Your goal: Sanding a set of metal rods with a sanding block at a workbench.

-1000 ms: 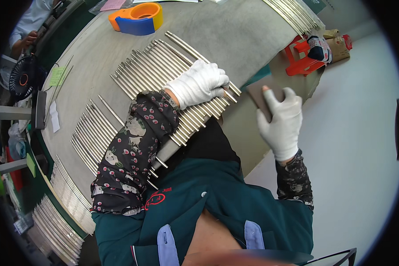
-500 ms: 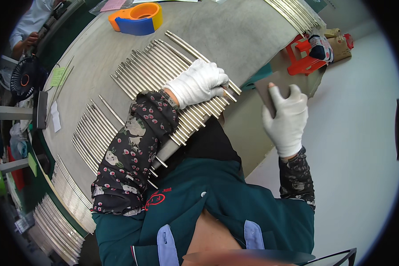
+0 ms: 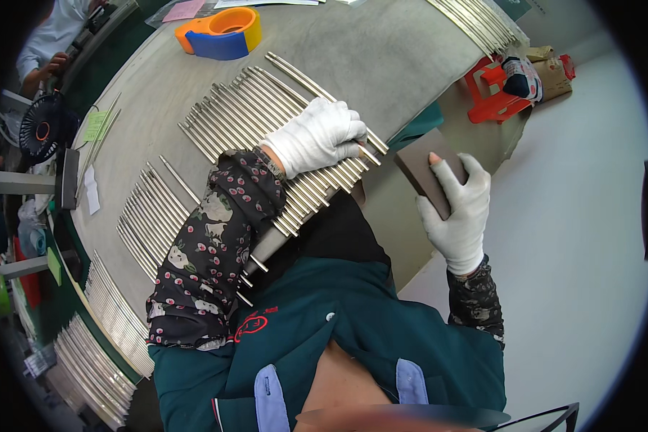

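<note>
A row of slim silvery metal rods [image 3: 241, 119] lies side by side across the grey table [image 3: 381, 57], their near ends jutting past its edge. My left hand [image 3: 315, 138], in a white glove, rests on this row with its fingers curled round a metal rod [image 3: 368, 154] near its end. To the right, off the table edge, my gloved right hand [image 3: 462, 216] grips a brown sanding block [image 3: 419, 162] between thumb and fingers. A bare fingertip pokes from that glove and presses on the block's face. The block is apart from the rods.
More rods [image 3: 147, 219] lie left of my left forearm, and others [image 3: 468, 25] at the far right. An orange and blue tape dispenser [image 3: 227, 45] stands at the back. A red stool [image 3: 489, 93] is beyond the right edge. A person [image 3: 50, 43] sits far left near a fan [image 3: 39, 133].
My right hand has come down and slightly left with the sanding block, which now shows more of its broad face. The left hand has barely shifted on the rods.
</note>
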Demonstrator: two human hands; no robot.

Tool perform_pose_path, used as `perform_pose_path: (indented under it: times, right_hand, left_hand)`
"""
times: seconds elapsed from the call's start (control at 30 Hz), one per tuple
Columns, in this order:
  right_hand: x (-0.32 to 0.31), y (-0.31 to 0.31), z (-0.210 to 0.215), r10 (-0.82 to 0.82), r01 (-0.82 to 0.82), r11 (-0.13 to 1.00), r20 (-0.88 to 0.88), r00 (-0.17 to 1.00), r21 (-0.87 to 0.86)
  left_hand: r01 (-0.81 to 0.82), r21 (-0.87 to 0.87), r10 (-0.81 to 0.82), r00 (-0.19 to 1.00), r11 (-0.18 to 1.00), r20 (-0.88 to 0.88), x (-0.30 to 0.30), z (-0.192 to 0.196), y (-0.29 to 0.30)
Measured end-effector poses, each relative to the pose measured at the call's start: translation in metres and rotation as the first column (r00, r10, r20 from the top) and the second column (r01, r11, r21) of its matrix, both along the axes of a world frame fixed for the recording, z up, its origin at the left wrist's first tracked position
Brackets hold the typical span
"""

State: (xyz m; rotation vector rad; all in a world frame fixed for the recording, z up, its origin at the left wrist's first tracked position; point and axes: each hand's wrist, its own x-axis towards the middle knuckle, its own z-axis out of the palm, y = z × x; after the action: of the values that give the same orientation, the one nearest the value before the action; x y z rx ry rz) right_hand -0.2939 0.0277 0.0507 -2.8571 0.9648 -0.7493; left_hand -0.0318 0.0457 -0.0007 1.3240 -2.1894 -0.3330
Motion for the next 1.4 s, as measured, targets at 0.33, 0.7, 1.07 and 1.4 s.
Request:
perform_pose_path:
  times: [0.33,0.7,1.07,1.4]
  right_hand:
    - [-0.007,-0.006,-0.026,0.069,-0.07,0.99,0.012,0.998,0.122]
    - [-0.011,-0.003,-0.028,0.147,-0.153,0.968,0.044,0.988,0.201]
    - [-0.001,0.013,-0.041,0.158,-0.167,0.957,0.057,0.986,0.238]
    - [-0.003,0.017,-0.042,0.174,-0.189,0.944,0.079,0.982,0.271]
  left_hand:
    - [-0.302,-0.18,0.35,0.847,0.936,0.4,0.02,0.012,0.028]
    - [-0.309,-0.098,0.312,0.786,0.946,0.533,0.033,-0.003,0.006]
    - [-0.458,-0.132,0.476,0.853,0.879,0.212,0.091,0.004,0.023]
    - [-0.53,0.173,0.505,0.846,0.83,0.172,0.115,-0.002,0.06]
